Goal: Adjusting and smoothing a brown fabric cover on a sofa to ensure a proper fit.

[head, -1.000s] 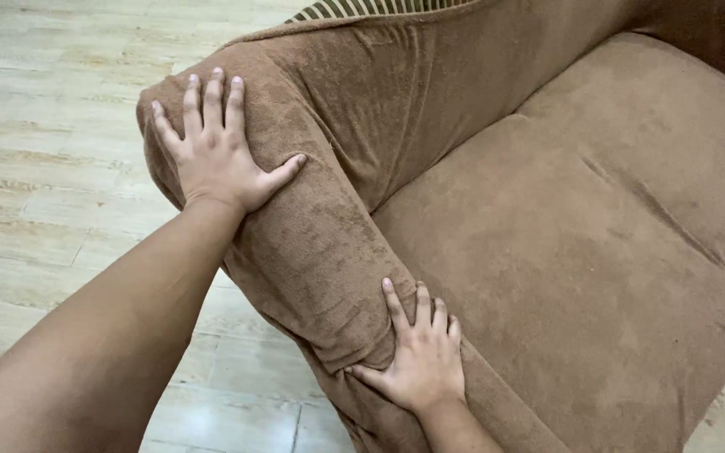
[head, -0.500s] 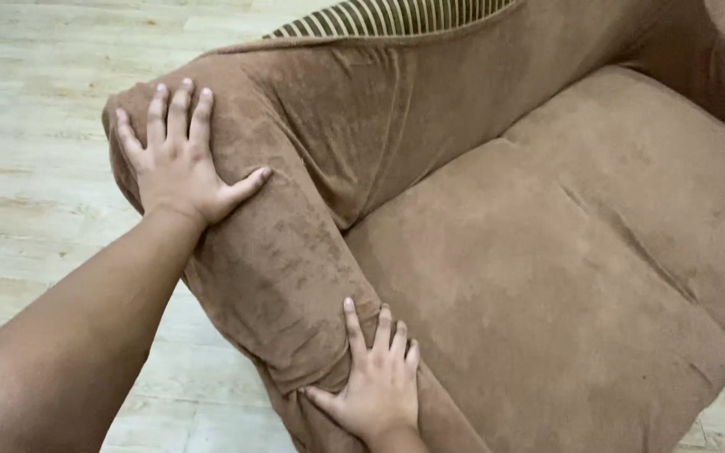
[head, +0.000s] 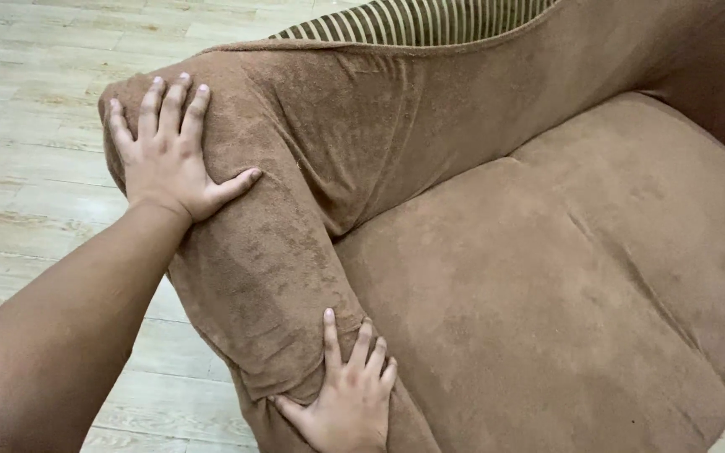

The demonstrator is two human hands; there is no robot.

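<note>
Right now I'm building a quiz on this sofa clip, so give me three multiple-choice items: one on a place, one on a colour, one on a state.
1. Where does the left hand lie?
A. flat on the floor
B. on the far end of the sofa arm
C. on the striped cloth

2. What colour is the cover on the seat cushion?
A. brown
B. blue
C. white

3. How is the right hand set?
A. clenched in a fist in the air
B. holding a cup
C. open, fingers spread against the near end of the sofa arm

Answers:
1 B: the palm rests on the arm's rounded far end, above the wooden floor.
2 A: cushion and arm share the same brown cloth.
3 C: its fingers press at the seam beside the cushion and hold nothing.
</note>
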